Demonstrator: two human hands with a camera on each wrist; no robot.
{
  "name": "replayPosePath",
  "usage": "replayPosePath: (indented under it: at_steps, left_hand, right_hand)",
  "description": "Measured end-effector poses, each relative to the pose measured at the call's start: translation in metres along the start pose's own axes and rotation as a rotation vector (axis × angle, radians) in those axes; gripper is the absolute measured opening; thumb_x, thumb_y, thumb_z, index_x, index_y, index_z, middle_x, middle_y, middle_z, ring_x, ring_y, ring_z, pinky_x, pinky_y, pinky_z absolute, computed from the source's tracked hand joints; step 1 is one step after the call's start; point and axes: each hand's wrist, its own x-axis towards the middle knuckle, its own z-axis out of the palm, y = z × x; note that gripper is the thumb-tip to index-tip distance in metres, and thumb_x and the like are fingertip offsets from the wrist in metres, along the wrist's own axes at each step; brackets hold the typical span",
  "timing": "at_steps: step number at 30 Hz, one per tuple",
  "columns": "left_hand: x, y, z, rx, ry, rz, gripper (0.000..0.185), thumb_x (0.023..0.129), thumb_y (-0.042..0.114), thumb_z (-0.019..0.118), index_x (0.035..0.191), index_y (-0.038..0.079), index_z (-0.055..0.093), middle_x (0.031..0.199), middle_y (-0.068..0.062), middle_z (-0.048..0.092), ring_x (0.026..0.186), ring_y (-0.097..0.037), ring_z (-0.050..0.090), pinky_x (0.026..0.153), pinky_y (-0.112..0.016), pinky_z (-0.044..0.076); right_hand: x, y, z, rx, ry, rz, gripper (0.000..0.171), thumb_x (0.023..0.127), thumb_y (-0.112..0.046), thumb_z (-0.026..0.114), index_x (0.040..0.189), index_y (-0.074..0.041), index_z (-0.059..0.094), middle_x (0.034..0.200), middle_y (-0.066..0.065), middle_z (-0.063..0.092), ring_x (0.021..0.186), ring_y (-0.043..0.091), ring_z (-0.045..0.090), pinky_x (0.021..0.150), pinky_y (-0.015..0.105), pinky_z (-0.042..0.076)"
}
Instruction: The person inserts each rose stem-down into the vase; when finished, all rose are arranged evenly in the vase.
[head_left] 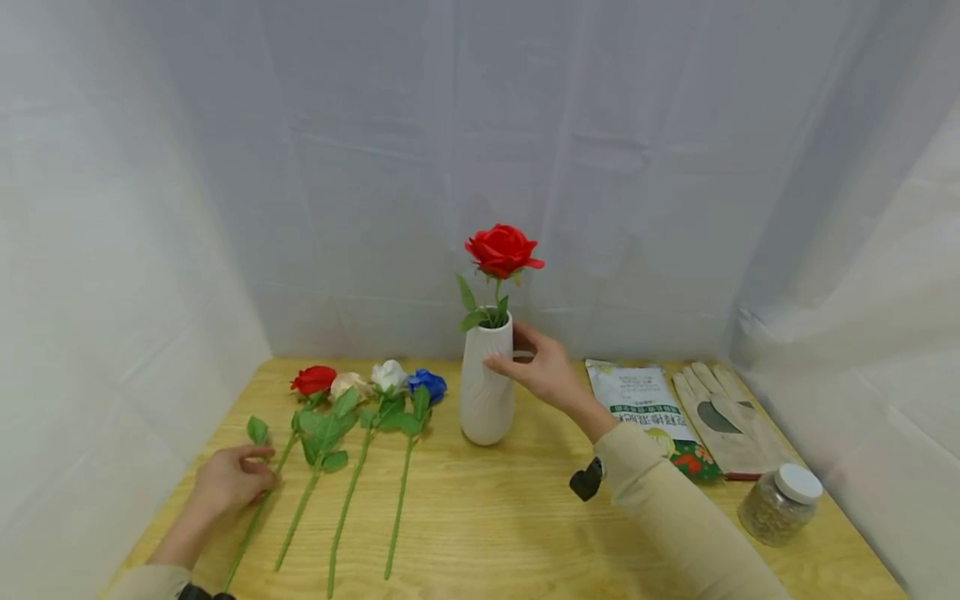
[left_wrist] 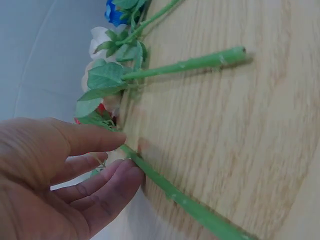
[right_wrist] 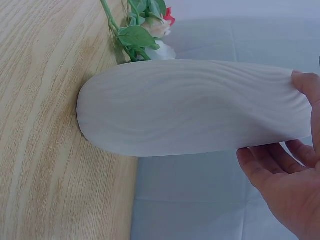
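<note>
A white ribbed vase (head_left: 486, 392) (right_wrist: 190, 107) stands mid-table with one red rose (head_left: 502, 250) upright in it. My right hand (head_left: 510, 350) (right_wrist: 272, 117) holds the vase near its top, thumb on the front and fingers curved behind. To the left, a red rose (head_left: 313, 379), a cream rose (head_left: 348, 385), a white rose (head_left: 388, 375) and a blue rose (head_left: 427, 385) lie side by side, stems towards me. My left hand (head_left: 255, 471) (left_wrist: 122, 157) pinches the stem (left_wrist: 175, 192) of the leftmost, red one between thumb and fingers against the tabletop.
A printed bag (head_left: 645, 404), a pair of beige gloves (head_left: 723, 421) and a white-lidded glass jar (head_left: 780, 504) lie at the right of the wooden table (head_left: 487, 517). White cloth walls close in the back and both sides.
</note>
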Motion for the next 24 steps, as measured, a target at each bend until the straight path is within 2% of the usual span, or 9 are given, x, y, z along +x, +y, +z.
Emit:
replayPosePath:
  at_steps: [8, 13, 18, 24]
  left_hand:
    - [0.004, -0.001, -0.001, 0.057, -0.065, -0.046, 0.048, 0.086, 0.008, 0.075, 0.126, -0.017, 0.064, 0.083, -0.012, 0.077, 0.057, -0.016, 0.065, 0.053, -0.03, 0.056]
    - [0.005, 0.0, -0.001, 0.076, -0.084, -0.053, 0.035, 0.087, 0.008, 0.075, 0.11, -0.017, 0.07, 0.077, -0.011, 0.072, 0.056, -0.015, 0.065, 0.054, -0.031, 0.059]
    - [0.004, 0.001, -0.004, 0.021, -0.107, -0.099, 0.03, 0.086, 0.009, 0.074, 0.102, -0.016, 0.07, 0.073, -0.009, 0.068, 0.058, -0.014, 0.067, 0.057, -0.031, 0.062]
    - [0.003, 0.008, -0.016, -0.095, -0.125, -0.079, 0.039, 0.089, 0.005, 0.067, 0.113, -0.025, 0.06, 0.078, -0.01, 0.07, 0.062, -0.018, 0.073, 0.061, -0.034, 0.064]
  right_hand:
    - [0.001, 0.0, 0.0, 0.005, -0.002, -0.013, 0.07, 0.094, -0.035, 0.082, 0.155, -0.016, 0.052, 0.143, 0.01, 0.064, 0.126, 0.034, 0.066, 0.101, 0.047, 0.06]
    - [0.002, 0.0, 0.0, 0.002, 0.006, -0.004, 0.069, 0.094, -0.034, 0.082, 0.155, -0.016, 0.052, 0.144, 0.011, 0.064, 0.126, 0.033, 0.067, 0.101, 0.048, 0.06]
    - [0.002, -0.001, 0.001, -0.003, 0.008, 0.004, 0.069, 0.095, -0.028, 0.081, 0.155, -0.013, 0.051, 0.145, 0.014, 0.063, 0.127, 0.035, 0.067, 0.101, 0.05, 0.06]
    - [0.002, -0.001, 0.002, 0.003, 0.007, 0.012, 0.071, 0.095, -0.028, 0.081, 0.156, -0.013, 0.05, 0.147, 0.014, 0.062, 0.127, 0.036, 0.066, 0.101, 0.05, 0.06]
